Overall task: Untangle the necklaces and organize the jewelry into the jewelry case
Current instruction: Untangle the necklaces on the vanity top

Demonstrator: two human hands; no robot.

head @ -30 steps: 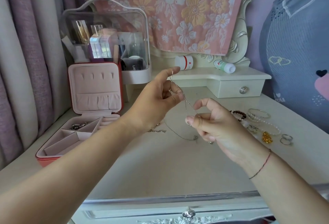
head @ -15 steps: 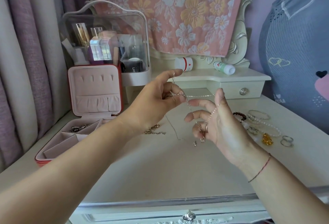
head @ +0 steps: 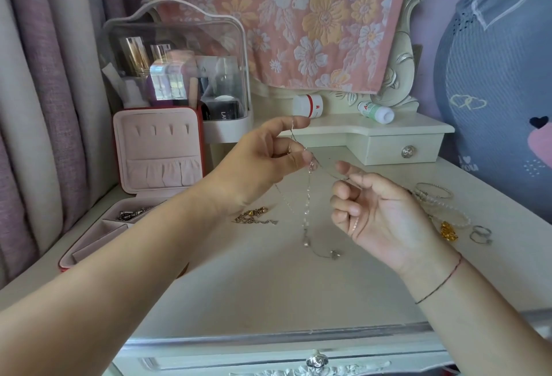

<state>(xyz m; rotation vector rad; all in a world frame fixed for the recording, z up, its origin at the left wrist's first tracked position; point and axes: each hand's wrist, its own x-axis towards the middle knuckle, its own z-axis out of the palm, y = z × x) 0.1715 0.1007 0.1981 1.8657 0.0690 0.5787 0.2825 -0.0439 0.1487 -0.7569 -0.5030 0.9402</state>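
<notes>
Above the desk (head: 268,286) centre, left grip (head: 268,163) pinches the necklaces (head: 307,205), hanging vertically; right grip (head: 379,217), just beside, pinches one strand (head: 331,174). Case (head: 158,148) stands open at the left edge, nearer left grip.

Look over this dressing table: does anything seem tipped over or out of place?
A red-banded bottle and a green-labelled bottle lie on their sides on the raised shelf, not upright. Rings and bracelets sit loose on the tabletop, outside the jewelry case.
</notes>
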